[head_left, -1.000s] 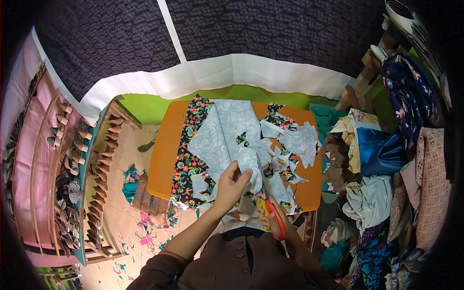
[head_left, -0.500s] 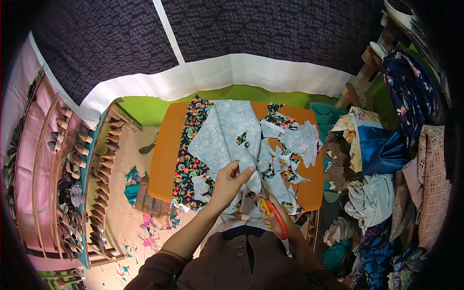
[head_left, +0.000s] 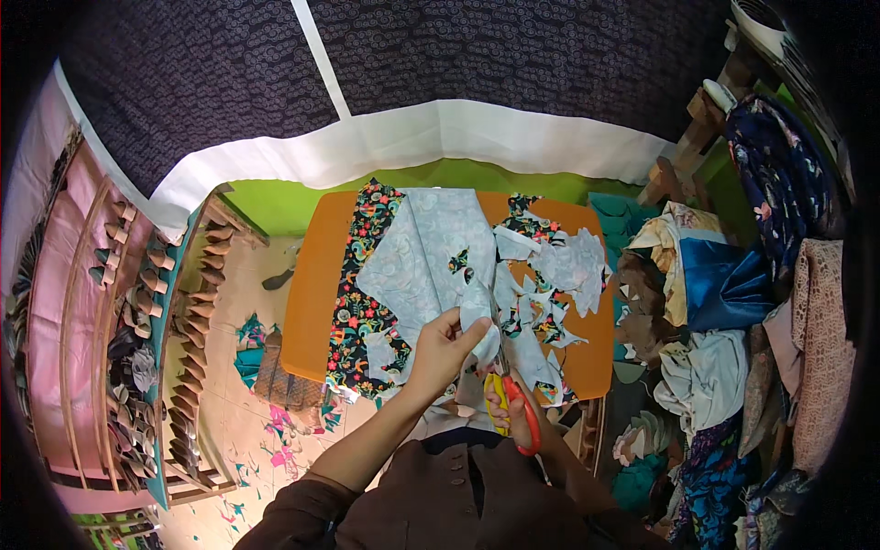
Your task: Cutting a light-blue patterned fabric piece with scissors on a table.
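Observation:
My left hand (head_left: pixel 440 355) pinches a part of the fabric (head_left: pixel 431 247) between thumb and fingers, lifting it a little. This cloth is pale blue-grey on one side and black with bright flowers on the other. Scissors (head_left: pixel 517 411) with red and yellow handles sit in my right hand (head_left: pixel 510 403), fingers wrapped in the loops. Their blades point away from me, along the cloth just right of my left hand. To the right lie cut fabric scraps (head_left: pixel 570 266), several of them ragged. All this rests on an orange table (head_left: pixel 308 302).
On the left, wooden racks hold rows of shoe-shaped pieces (head_left: pixel 192 367). Coloured snippets (head_left: pixel 282 449) litter the floor near a brown woven bag (head_left: pixel 286 380). Along the right side are heaped fabrics, including blue satin (head_left: pixel 724 284) and white cloth (head_left: pixel 701 376). A dark patterned curtain (head_left: pixel 513 64) hangs beyond the table.
My left hand has shifted slightly to the right with the pinched cloth. The scissors have turned a little in my right hand, and more of the yellow handle shows.

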The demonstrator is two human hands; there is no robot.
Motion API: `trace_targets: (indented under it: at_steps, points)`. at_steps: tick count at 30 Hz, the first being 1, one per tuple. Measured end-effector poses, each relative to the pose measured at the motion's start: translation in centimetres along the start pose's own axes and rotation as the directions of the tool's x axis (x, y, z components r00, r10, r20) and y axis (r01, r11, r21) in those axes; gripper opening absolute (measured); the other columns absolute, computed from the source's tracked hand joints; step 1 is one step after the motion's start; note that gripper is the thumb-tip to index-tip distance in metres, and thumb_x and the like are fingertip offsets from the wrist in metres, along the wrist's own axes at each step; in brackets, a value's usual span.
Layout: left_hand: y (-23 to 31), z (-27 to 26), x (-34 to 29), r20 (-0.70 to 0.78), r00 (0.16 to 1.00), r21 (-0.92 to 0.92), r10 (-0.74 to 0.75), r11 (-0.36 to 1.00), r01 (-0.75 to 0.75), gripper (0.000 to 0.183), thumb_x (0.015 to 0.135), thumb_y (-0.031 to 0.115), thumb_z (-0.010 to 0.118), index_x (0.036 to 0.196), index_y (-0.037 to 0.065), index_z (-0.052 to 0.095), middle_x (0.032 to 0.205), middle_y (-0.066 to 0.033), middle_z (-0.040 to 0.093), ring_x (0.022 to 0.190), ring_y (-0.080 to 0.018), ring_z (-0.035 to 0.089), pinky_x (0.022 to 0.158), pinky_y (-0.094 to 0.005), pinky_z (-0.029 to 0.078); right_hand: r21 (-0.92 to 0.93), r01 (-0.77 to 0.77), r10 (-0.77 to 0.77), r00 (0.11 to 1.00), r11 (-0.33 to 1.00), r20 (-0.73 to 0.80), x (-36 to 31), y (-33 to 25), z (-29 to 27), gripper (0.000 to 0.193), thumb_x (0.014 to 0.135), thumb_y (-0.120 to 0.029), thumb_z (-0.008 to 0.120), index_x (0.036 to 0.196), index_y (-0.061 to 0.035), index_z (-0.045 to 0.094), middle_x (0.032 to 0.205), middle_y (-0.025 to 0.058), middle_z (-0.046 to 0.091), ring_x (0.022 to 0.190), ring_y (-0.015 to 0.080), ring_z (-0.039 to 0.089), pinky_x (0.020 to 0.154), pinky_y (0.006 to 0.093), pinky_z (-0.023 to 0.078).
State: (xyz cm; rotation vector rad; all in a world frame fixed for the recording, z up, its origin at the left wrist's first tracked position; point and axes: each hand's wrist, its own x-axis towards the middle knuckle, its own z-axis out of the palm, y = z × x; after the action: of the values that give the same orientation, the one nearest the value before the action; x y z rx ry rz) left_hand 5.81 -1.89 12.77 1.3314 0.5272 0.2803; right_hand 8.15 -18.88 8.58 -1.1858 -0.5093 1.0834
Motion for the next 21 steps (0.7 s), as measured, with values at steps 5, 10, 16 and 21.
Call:
trace_targets:
  at_steps: [5, 10, 16, 21]
  points:
    - [-0.2, 0.1, -0.1, -0.024, 1.000, -0.021, -0.015, 1.000, 0.014, 0.018, 0.080, 0.015, 0.059, 0.089, 0.000, 0.059, 0.074, 0.0015, 0.057, 0.064, -0.0027, 0.047, 0.058, -0.0184, 0.037, 0.177, -0.213, 0.222, 0.974, 0.961, -0.032, 0.1, 1.3, -0.3, 0.076, 0.073, -0.064, 0.042, 0.119, -0.0053, 0.027, 0.084, 0.0010, 0.037, 0.064, 0.0047, 0.037, 0.054, 0.0159, 0.033]
    - [-0.2, 1.6, -0.6, -0.103, 0.993, -0.101, 0.064, 0.992, -0.074, 0.016, 0.080, 0.016, 0.059, 0.074, 0.003, 0.051, 0.060, 0.0054, 0.045, 0.054, -0.0009, 0.036, 0.047, -0.0177, 0.029, 0.231, -0.032, 0.011, 0.996, 0.972, 0.093, 0.6, 0.4, 0.6, 0.068, 0.067, -0.068, 0.046, 0.097, -0.0083, 0.034, 0.079, -0.0008, 0.034, 0.060, 0.0048, 0.031, 0.050, 0.0166, 0.029]
    - [-0.1, 2.0, -0.6, -0.061, 0.997, -0.125, 0.045, 0.991, -0.052, 0.020, 0.079, 0.012, 0.059, 0.067, 0.006, 0.044, 0.059, 0.0055, 0.042, 0.056, -0.0012, 0.035, 0.048, -0.0180, 0.028, 0.286, -0.062, 0.055, 0.998, 0.956, 0.033, 0.7, 3.1, -0.6, 0.073, 0.071, -0.065, 0.044, 0.121, -0.0133, 0.028, 0.082, -0.0006, 0.034, 0.061, 0.0055, 0.033, 0.051, 0.0177, 0.032]
    - [-0.6, 1.6, -0.6, -0.057, 0.997, -0.134, 0.042, 0.990, -0.050, 0.018, 0.079, 0.013, 0.058, 0.070, 0.005, 0.046, 0.062, 0.0047, 0.043, 0.057, -0.0017, 0.036, 0.049, -0.0183, 0.029, 0.106, 0.032, -0.031, 0.999, 0.994, -0.010, -0.1, -1.0, 1.3, 0.067, 0.076, -0.063, 0.036, 0.110, -0.0058, 0.030, 0.079, -0.0009, 0.035, 0.059, 0.0043, 0.032, 0.050, 0.0175, 0.031]
